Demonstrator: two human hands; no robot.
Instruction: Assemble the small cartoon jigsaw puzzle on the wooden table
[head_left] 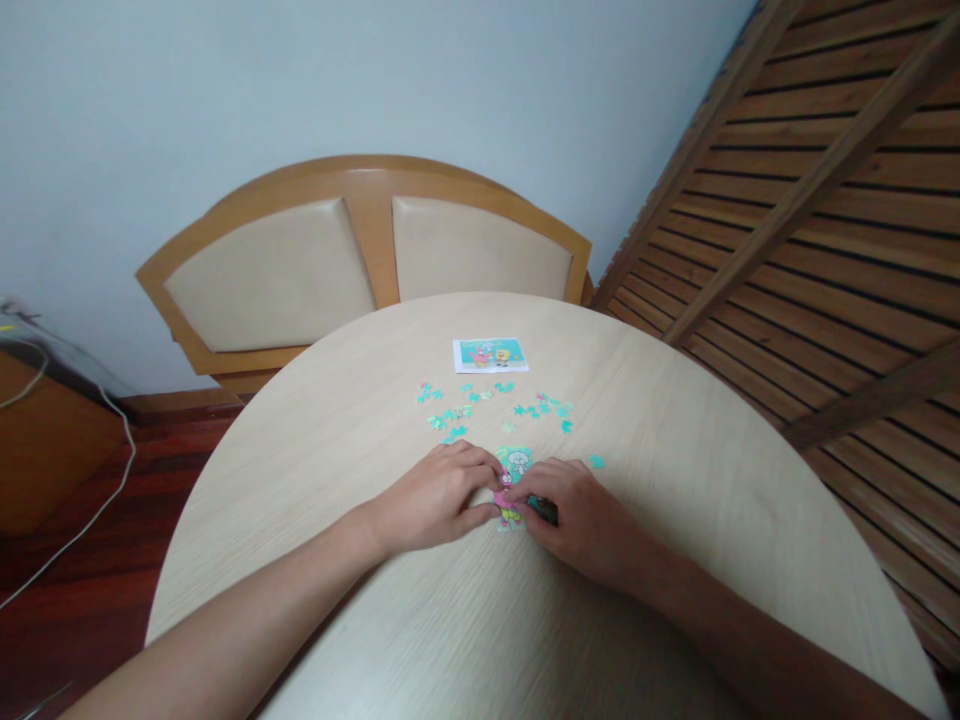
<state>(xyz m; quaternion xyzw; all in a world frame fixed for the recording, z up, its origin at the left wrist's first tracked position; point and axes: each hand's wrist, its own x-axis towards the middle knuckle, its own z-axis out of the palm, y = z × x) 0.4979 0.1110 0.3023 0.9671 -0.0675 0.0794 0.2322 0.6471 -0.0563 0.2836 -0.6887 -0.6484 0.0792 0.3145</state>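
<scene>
A partly joined jigsaw puzzle point(517, 460) lies flat near the middle of the round table, showing a pale cartoon figure above a pink and yellow-green one. My left hand point(442, 495) grips its left edge, with the thumb low and the curled fingers above. From the other side my right hand point(574, 510) pinches with thumb and index finger over the pink part. Those fingers cover some of the puzzle, so I cannot tell whether a separate piece is between them. One loose teal puzzle piece point(597, 461) lies just beyond my right hand.
Several loose puzzle pieces point(450, 413) are scattered past my hands, with another cluster point(551, 407) to their right. Behind them lies a printed reference picture point(491, 355). A padded wooden headboard point(382, 180) stands beyond the table point(660, 400), and a slatted wooden panel point(810, 200) rises at right.
</scene>
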